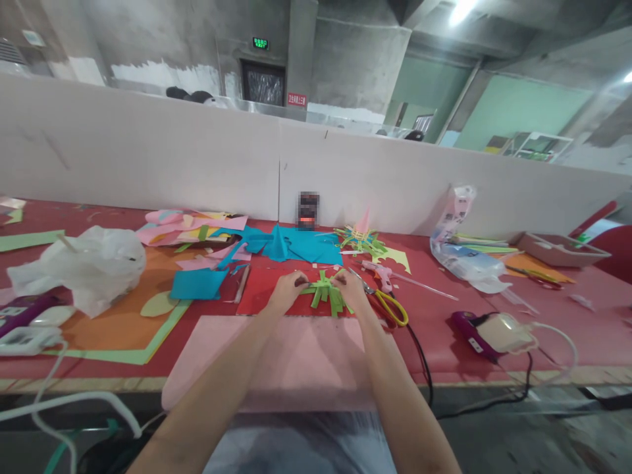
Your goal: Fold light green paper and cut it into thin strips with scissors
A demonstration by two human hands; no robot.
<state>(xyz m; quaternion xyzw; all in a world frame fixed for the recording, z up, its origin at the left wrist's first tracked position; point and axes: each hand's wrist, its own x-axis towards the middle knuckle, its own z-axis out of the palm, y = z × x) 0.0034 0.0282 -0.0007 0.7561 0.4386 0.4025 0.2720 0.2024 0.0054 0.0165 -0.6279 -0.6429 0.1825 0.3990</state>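
A fringed piece of light green paper, with strips spreading out like a flower, lies between my hands. At its left edge my left hand is closed in a pinch on one strip. My right hand has its fingertips pressed together on the right side of the fringe. Below both hands is a red sheet. Yellow-handled scissors rest just right of my right hand. Behind them lies a pink and white glue gun.
Blue paper and a finished-looking green fringe with a pink cone sit behind. A pink board lies in front. Left are a crumpled plastic bag and orange sheets. Right are a purple power block and a tray.
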